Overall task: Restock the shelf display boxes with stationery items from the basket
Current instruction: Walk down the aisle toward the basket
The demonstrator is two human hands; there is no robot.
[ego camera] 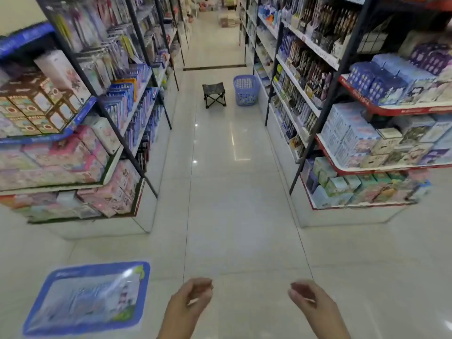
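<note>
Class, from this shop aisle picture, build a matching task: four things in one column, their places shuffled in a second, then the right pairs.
Things: 1 basket; 2 folding stool; 3 floor sticker; 4 left hand.
Places: A bottom edge of the view, near centre; B floor, lower left; C floor, beside the right shelving; D mid-aisle, just left of the basket.
Pairs: 1-C; 2-D; 3-B; 4-A.

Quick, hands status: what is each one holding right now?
Left hand: open, fingers loosely curled, holding nothing.
Right hand: open, fingers loosely curled, holding nothing.
</note>
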